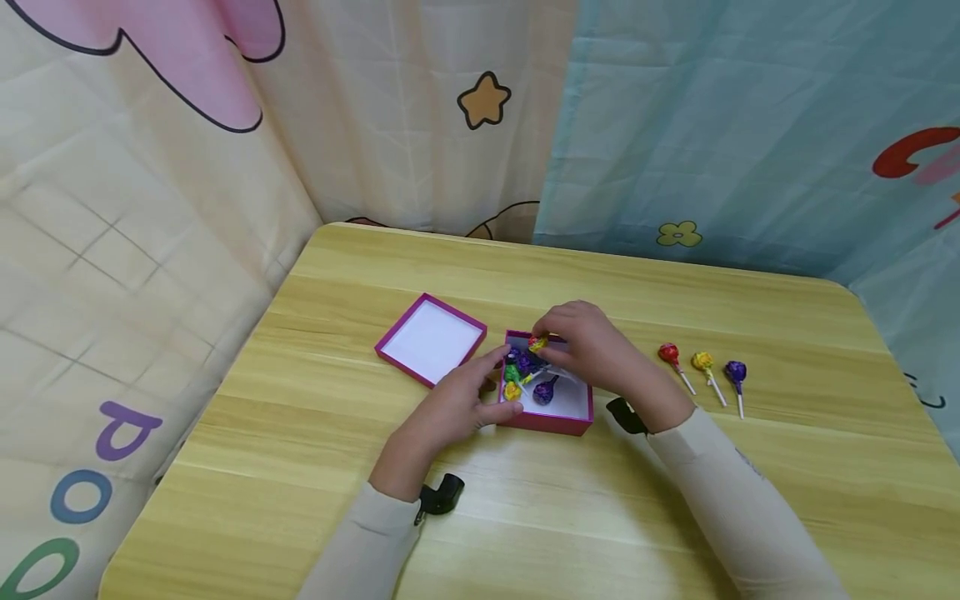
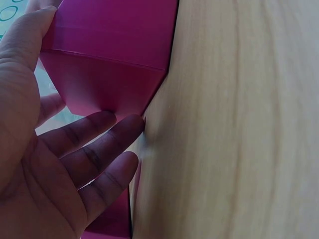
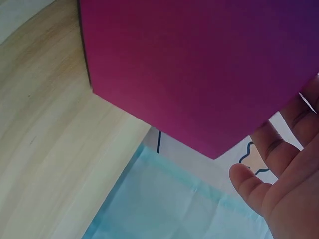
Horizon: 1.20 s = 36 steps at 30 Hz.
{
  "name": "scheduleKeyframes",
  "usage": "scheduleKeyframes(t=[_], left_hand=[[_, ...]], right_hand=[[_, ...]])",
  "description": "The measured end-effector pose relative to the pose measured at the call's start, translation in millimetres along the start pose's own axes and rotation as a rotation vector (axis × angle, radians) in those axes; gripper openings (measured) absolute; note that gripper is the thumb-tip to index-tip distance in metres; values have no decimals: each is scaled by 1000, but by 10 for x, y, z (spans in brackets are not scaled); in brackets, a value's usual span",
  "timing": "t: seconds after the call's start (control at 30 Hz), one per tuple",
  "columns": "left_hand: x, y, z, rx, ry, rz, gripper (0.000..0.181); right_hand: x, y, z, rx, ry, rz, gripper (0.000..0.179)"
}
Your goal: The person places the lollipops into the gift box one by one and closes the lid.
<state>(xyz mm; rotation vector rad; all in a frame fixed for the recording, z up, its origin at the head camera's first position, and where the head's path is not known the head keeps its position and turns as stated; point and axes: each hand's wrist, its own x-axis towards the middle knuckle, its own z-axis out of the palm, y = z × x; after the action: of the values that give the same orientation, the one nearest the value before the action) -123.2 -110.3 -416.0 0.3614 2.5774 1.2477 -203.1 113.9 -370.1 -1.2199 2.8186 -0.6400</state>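
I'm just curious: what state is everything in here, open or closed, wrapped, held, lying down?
Box: open, several lollipops inside.
Lid: off, inside facing up.
Red, yellow and purple lollipops outside the box: wrapped, lying on the table.
Red-and-yellow lollipop: pinched by the right hand.
Left hand: holding the box's side.
Curtains: hanging.

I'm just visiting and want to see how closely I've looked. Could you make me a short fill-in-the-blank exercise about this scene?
1. The lid lies on the table with its ____ inside facing up.
2. In the head view, the lid is to the ____ of the pink box.
3. Of the three lollipops lying in a row beyond the box's other side, the middle one has a ____ wrapper.
4. The hand pinching a wrapped sweet over the box is the person's ____ one.

Missing words: white; left; yellow; right.
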Motion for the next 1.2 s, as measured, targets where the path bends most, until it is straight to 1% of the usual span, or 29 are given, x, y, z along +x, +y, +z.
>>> scheduleKeyframes(t=[0.27, 0.5, 0.77, 0.93, 1.2], left_hand=[[7, -17, 9, 6, 4, 4, 84], [14, -8, 12, -14, 3, 12, 84], [12, -24, 13, -6, 2, 21, 84], [9, -25, 17, -10, 0, 24, 84], [3, -24, 10, -23, 1, 21, 88]], right_hand=[[89, -4, 50, -27, -31, -25, 22], [146, -5, 67, -40, -60, -17, 21], [184, -37, 97, -55, -81, -13, 22], [154, -14, 112, -57, -57, -21, 23], [17, 86, 71, -4, 35, -4, 22]])
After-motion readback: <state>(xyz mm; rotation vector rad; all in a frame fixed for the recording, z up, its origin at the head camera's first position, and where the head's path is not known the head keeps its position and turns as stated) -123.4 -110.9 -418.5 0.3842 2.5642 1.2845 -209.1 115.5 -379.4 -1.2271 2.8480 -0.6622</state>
